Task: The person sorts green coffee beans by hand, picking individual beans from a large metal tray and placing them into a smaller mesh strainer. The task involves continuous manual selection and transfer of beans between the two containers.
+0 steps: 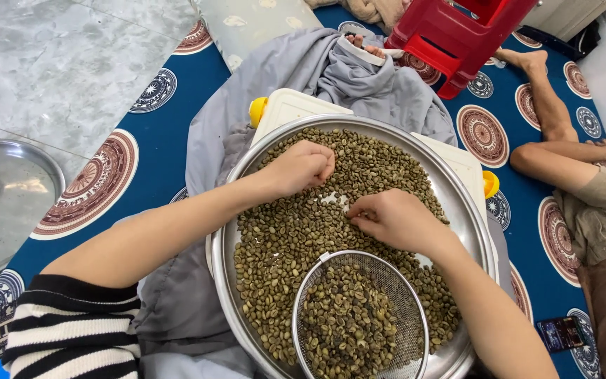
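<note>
On the tray: green beans [296, 231], spread flat
Left hand [301, 167]: curled, fingertips pinching beans
Right hand [391, 219]: curled, pinching beans
Sieve [359, 316]: round, lying on the round metal tray [468, 210]

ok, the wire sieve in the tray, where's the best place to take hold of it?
Probably by its metal rim on the left side, coming from above. The sieve lies flat on the beans, full of beans, so it wants a level lift. No handle shows. The right hand is nearest, its forearm crossing the right rim.
</note>
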